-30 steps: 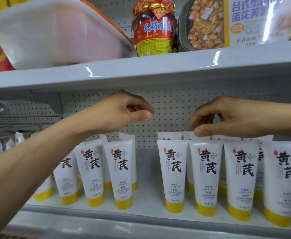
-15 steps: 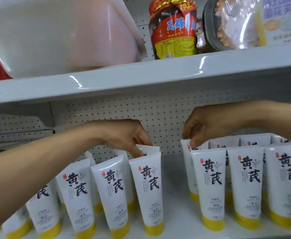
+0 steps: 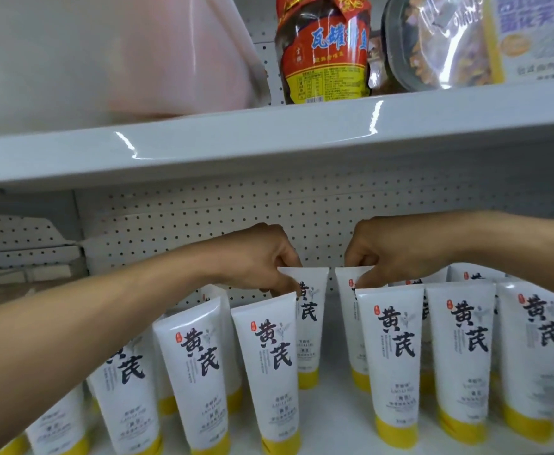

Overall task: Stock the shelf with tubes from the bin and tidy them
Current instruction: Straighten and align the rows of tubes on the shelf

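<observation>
Pinching crimps of white yellow-capped plastic tubes (image 3: 313, 323) with left hand (image 3: 259, 261), right hand (image 3: 390, 251); I'd slide them upright, square to grey pegboard (image 3: 170, 231).

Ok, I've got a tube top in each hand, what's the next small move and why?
Probably slide the two pinched tubes toward each other. The left hand pinches the top of a back-row tube, the right hand pinches the neighbouring tube, and a bare strip of shelf splits the rows between them; closing it would tidy the display.
</observation>
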Tool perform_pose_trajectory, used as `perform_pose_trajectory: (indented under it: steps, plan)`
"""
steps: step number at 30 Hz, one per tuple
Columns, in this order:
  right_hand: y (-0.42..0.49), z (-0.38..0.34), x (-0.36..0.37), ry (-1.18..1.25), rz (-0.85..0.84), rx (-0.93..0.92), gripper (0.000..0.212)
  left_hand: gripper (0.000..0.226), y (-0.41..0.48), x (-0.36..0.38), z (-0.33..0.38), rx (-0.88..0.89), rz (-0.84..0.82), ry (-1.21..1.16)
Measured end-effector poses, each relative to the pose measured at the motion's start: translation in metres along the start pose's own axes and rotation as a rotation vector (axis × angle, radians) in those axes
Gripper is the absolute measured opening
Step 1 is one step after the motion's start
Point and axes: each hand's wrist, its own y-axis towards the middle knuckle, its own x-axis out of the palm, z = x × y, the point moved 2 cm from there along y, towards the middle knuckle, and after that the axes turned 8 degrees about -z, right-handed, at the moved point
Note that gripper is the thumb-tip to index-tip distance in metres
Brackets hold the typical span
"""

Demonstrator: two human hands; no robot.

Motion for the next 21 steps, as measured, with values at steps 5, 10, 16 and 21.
perform_pose_trajectory:
  steps: [5,10,16,21]
  plan:
    - [-0.001,0.001,0.002,0.028,0.036,-0.012,0.019,0.008,-0.001,0.003,0.006,0.032,-0.013,-0.065]
    - [-0.001,0.001,0.001,0.036,0.019,-0.009,0.018,0.007,-0.005,0.002,0.011,0.039,-0.021,-0.07]
    - [-0.003,0.0,0.002,0.046,0.023,-0.006,0.02,0.009,-0.007,0.001,0.014,0.037,-0.052,-0.103]
    - [-0.006,0.0,0.001,0.061,0.018,-0.025,0.018,0.003,-0.008,0.0,0.015,0.018,-0.06,-0.102]
